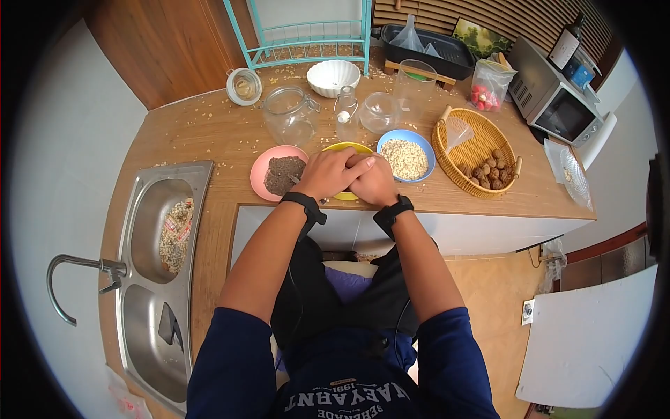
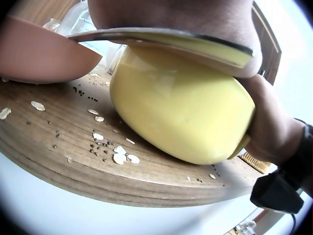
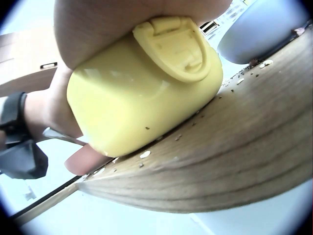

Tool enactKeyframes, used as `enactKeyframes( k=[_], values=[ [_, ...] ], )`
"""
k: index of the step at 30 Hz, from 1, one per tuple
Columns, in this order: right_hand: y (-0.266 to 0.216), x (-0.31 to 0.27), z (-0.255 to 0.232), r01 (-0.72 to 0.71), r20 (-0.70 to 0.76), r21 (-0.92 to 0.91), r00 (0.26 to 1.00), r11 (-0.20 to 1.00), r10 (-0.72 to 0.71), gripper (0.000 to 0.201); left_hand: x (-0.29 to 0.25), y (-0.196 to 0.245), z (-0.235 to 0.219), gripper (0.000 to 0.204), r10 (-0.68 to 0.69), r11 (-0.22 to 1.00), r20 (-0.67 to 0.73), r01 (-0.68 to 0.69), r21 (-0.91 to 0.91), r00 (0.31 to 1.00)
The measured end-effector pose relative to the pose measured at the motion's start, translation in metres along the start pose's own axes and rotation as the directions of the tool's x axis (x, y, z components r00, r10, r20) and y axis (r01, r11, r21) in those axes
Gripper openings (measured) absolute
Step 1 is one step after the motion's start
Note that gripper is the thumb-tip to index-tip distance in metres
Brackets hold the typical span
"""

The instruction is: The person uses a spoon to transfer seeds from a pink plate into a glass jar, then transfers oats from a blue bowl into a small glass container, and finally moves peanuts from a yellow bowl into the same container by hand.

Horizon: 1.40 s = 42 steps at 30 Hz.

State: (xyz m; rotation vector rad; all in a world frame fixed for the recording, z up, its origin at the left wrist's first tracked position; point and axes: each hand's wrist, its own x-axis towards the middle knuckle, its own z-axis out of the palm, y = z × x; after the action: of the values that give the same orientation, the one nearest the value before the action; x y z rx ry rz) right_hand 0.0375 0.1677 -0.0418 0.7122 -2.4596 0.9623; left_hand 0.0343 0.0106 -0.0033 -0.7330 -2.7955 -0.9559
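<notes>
Both hands are on a rounded yellow container (image 1: pixel 349 146) (image 2: pixel 181 107) (image 3: pixel 127 98) at the counter's front edge. The left hand (image 1: pixel 326 172) and the right hand (image 1: pixel 373 183) meet over its top, palms against it and hiding most of it. A metal spoon (image 2: pixel 161 36) lies between the left palm and the container, one end reaching to the pink bowl (image 1: pixel 259 174) of dark seeds. A yellow hinged tab (image 3: pixel 176 54) shows beneath the right palm. A blue bowl (image 1: pixel 430 167) of oat flakes stands right of the hands.
Behind the bowls stand an open glass jar (image 1: pixel 289 119), a small bottle (image 1: pixel 346 115), a white bowl (image 1: pixel 333 78) and clear containers. A wicker basket (image 1: pixel 457 126) with walnuts is right; a sink (image 1: pixel 202 202) is left. Flakes and seeds are scattered across the counter.
</notes>
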Motion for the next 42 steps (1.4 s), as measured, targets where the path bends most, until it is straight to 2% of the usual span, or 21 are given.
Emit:
enactKeyframes(
  k=[5,14,23,27,33,35,38,42],
  values=[
    [0.003,0.002,0.002,0.017,-0.002,-0.011,1.000,1.000,-0.017,0.014,0.003,-0.001,0.000,0.059,0.022,1.000,-0.039,-0.023,-0.011,0.999],
    [0.012,0.025,0.006,-0.063,0.035,0.022,0.997,0.998,0.062,0.014,0.022,-0.014,-0.003,0.060,0.037,0.999,-0.065,-0.039,-0.034,0.997],
    [0.018,0.035,0.009,-0.031,0.024,0.026,0.999,0.999,0.030,0.013,0.029,-0.019,-0.006,0.060,0.019,0.999,-0.050,-0.021,-0.032,0.999],
    [0.016,0.031,0.009,0.005,-0.006,-0.028,1.000,1.000,-0.005,0.013,0.027,-0.018,-0.004,0.061,0.050,0.999,-0.089,-0.050,0.003,0.995],
    [0.007,0.018,0.004,-0.013,0.004,-0.009,1.000,1.000,0.013,0.013,0.014,-0.007,-0.005,0.061,0.001,1.000,-0.039,-0.001,0.023,0.999],
    [0.006,0.013,0.006,-0.012,-0.006,-0.012,1.000,1.000,0.012,0.013,0.009,-0.005,-0.004,0.066,0.003,0.999,-0.047,-0.004,-0.033,0.999],
    [0.004,0.006,0.007,0.005,-0.041,-0.024,0.999,1.000,-0.006,0.013,0.004,-0.001,-0.004,0.061,-0.018,1.000,0.006,0.018,0.009,1.000],
    [0.001,-0.001,0.005,0.010,-0.051,-0.015,0.999,1.000,-0.010,0.013,-0.003,0.003,-0.004,0.061,-0.011,1.000,0.001,0.011,0.001,1.000]
  ],
)
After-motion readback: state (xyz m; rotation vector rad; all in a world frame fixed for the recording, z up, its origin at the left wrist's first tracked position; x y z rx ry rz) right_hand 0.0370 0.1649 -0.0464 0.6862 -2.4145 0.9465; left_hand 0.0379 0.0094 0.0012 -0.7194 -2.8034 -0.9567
